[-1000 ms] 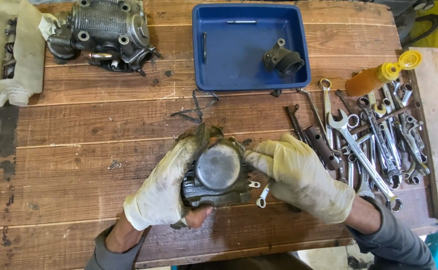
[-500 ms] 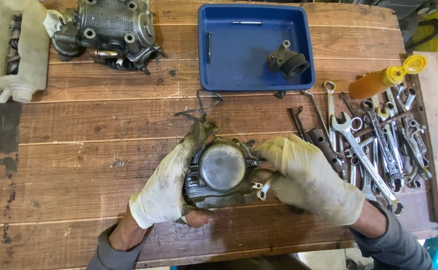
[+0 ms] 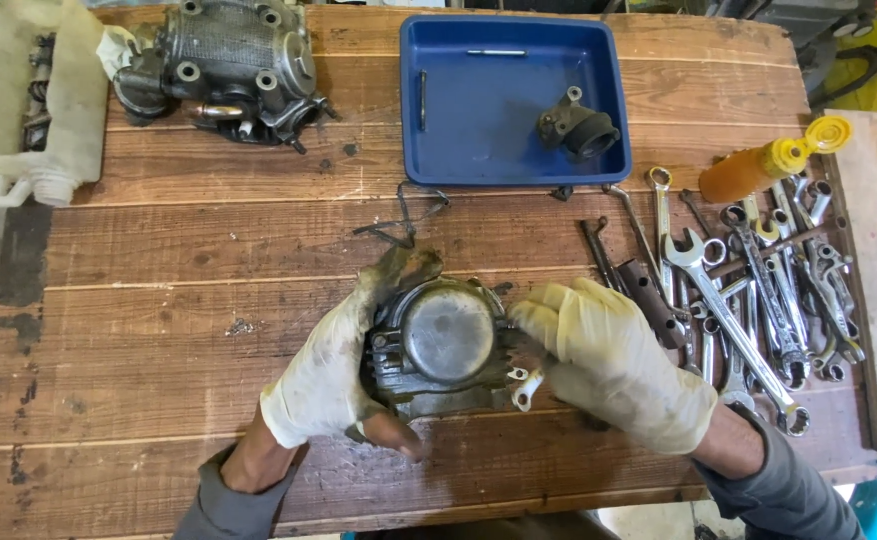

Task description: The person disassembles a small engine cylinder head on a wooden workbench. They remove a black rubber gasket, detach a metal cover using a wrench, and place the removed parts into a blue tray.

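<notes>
Right now both gloved hands are clamped on a finned engine cylinder [image 3: 446, 340] resting on the wooden table [image 3: 159, 330]. His left hand [image 3: 339, 365] wraps it from nine o'clock, while the right hand [image 3: 614, 360] presses in from three o'clock, with a small wrench [image 3: 526, 386] poking out under its fingers. Spanners [image 3: 749, 290] lie spread at three o'clock, a blue tray [image 3: 479, 120] sits at twelve, and an engine cover [image 3: 224, 65] at eleven.

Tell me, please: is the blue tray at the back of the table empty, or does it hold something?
Not empty. The blue tray holds a dark rubber-and-metal intake piece at its right side and two thin pins, one lying near the far wall.
</notes>
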